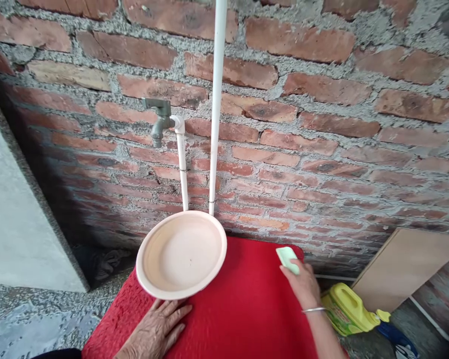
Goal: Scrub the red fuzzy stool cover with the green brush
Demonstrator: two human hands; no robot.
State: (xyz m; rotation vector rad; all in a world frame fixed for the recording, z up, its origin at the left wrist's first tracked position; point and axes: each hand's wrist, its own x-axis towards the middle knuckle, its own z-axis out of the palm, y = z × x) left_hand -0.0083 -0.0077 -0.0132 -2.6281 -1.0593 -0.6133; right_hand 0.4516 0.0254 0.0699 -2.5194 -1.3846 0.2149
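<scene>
My left hand (160,326) lies on the red cloth (243,309) with its fingers spread. Its fingertips reach the near rim of a pale pink plastic basin (183,252); whether they touch it I cannot tell. The basin stands on the cloth with a small dark speck inside. Over the far right corner of the cloth, my right hand (302,286), with a silver bangle at the wrist, is closed around a small pale green rectangular object (287,259). Fingers cover part of that object, and its kind is not clear.
A grey tap (159,122) on a white pipe juts from the brick wall behind the basin. Another white pipe (217,99) runs up the wall. A yellow jug (347,309) and a leaning board (404,269) are at right. A pale slab (18,209) stands at left.
</scene>
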